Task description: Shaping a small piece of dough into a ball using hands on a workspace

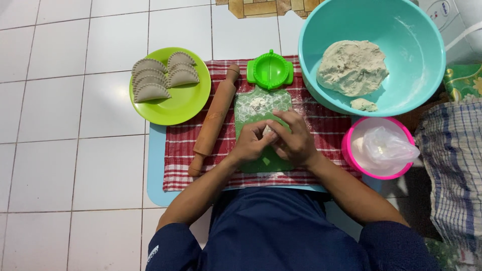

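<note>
Both hands' grip closed round a dough lump (268, 131): left hand (251, 143), right hand (296, 138); above green board (261, 105).

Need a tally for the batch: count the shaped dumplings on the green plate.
5 pale crimped half-moon dumplings on the round lime-green plate: upper left, upper right, right, middle left, lower left. They overlap; more may be hidden.

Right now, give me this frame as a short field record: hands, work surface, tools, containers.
left hand: left hand pressing a small dough piece
right hand: right hand cupped over the same dough piece
surface: green board on red checked cloth
tools: rolling pin left of board; green dumpling press above it
containers: teal bowl with dough lump; lime plate with shaped dumplings; pink bowl with plastic bag
</note>
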